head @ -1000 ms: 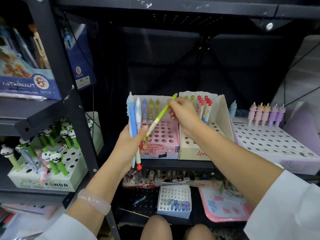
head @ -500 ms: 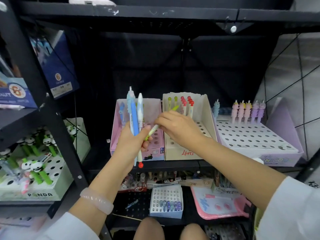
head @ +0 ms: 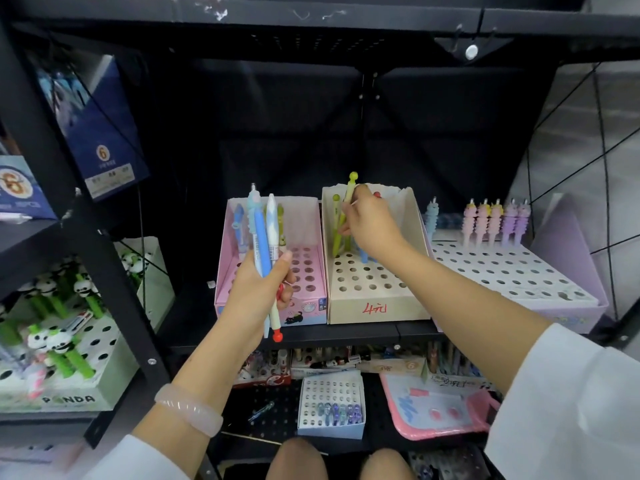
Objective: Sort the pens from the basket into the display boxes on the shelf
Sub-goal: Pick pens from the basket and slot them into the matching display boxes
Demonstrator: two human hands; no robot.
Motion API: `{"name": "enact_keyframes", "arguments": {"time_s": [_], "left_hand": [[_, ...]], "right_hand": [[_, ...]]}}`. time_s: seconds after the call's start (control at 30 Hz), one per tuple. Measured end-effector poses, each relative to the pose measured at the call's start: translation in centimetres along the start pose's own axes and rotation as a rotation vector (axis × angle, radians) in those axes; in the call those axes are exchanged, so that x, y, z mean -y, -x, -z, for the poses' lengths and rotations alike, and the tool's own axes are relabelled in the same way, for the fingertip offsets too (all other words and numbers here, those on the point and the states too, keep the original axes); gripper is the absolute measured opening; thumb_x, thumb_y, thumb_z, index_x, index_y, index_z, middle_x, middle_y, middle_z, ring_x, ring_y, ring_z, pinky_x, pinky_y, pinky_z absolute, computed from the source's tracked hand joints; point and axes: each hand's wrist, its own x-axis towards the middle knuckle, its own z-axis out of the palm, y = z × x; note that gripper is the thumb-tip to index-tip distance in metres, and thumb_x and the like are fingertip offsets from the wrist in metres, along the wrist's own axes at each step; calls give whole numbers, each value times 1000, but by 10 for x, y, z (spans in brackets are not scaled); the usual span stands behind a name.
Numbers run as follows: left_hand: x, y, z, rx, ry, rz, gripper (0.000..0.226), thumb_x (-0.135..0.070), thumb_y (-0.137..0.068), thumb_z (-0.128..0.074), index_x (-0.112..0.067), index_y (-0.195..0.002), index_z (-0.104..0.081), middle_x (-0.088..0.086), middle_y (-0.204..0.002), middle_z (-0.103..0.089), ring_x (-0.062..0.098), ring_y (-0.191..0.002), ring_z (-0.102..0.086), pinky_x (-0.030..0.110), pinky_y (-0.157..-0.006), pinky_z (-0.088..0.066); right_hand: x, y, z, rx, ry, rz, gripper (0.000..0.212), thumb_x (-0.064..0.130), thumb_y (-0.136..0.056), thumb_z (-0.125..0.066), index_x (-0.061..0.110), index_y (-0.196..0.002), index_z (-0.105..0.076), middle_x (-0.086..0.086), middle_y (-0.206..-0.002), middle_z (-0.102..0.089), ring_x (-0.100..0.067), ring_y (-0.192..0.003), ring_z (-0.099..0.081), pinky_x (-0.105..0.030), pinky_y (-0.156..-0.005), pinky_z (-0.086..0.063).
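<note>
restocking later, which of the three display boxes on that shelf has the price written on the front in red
The middle beige box, where the right hand is placing a green pen; the pink box and lilac box show none.

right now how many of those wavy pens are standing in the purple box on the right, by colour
Standing along the back row of the purple box:
blue pen: 1
pink pens: 3
purple pens: 2
total: 6
</note>
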Motion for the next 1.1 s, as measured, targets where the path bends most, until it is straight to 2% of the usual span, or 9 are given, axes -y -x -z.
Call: {"name": "enact_keyframes", "arguments": {"time_s": [0.17, 0.3, 0.47, 0.63, 0.73, 0.83, 0.93, 1.03, 1.1], "left_hand": [[0, 1, 2, 14, 14, 10, 9, -24, -94, -53, -16, -95, -50, 2, -65, -52, 9, -42, -42, 18, -39, -37], [0, 1, 2, 18, 22, 0, 8, -23, -93, -53, -15, -93, -50, 0, -61, -53, 8, -42, -42, 18, -39, -37], [1, 2, 4, 28, 33, -2, 9, -23, -93, -54, -16, -93, -51, -5, -55, -53, 8, -41, -42, 18, -39, -37], [2, 0, 6, 43, 16, -4, 10, -24, -92, -55, -15, -94, -50, -6, -54, -53, 8, -41, -42, 18, -39, -38], [0, 1, 7, 59, 23, 5, 15, -25, -91, -56, -14, -99, -50, -4, -57, -53, 8, -42, -44, 17, -41, -39], [-3, 3, 8, 81, 45, 21, 18, -25, -92, -55, -13, -104, -51, -2, -59, -53, 9, -44, -44, 18, -41, -39], [-4, 4, 11, 96, 73, 39, 16, -23, -92, -54, -10, -102, -50, -2, -58, -53, 10, -44, -45, 20, -41, -41], [-4, 4, 11, 95, 74, 35, 12, -21, -91, -56, -10, -95, -51, -2, -55, -53, 11, -44, -47, 21, -42, -43], [-4, 3, 6, 92, 50, 24, 10, -20, -90, -58, -12, -91, -52, -2, -54, -54, 11, -43, -49, 21, -42, -44]], "right_hand": [[1, -3, -2, -44, 191, 57, 24, 17, -100, -38, -3, -110, -45, -19, -84, -63, -35, -81, -65, -45, -78, -50], [3, -5, -4, -47, 199, 58, 13, 18, -100, -38, 6, -101, -46, -5, -68, -50, -34, -78, -65, -41, -68, -51], [2, -9, -8, -64, 191, 46, 11, 17, -100, -39, 7, -98, -44, -21, -89, -65, -35, -79, -65, -43, -74, -52], [-6, -8, -18, 75, 284, -63, 21, 6, -98, -39, -4, -112, -50, -25, -109, -60, -36, -103, -61, -42, -86, -50], [-8, -4, -28, 155, 345, -136, 24, 12, -99, -39, -3, -102, -57, -21, -99, -62, -33, -92, -62, -35, -74, -48], [-12, 3, -37, 147, 402, -167, 29, 18, -99, -40, -3, -94, -60, -18, -89, -62, -30, -83, -61, -33, -68, -46], [-11, 9, -32, 49, 295, -152, 22, 21, -96, -47, 3, -88, -56, -9, -77, -56, -26, -73, -60, -32, -64, -45], [4, 16, -19, -115, 126, 18, 18, 20, -93, -53, 4, -101, -57, -3, -83, -57, -15, -72, -55, -26, -66, -44], [23, 24, -14, -37, -78, 81, 22, 26, -91, -56, 8, -102, -62, 7, -82, -59, -3, -71, -54, -14, -64, -45]]}}
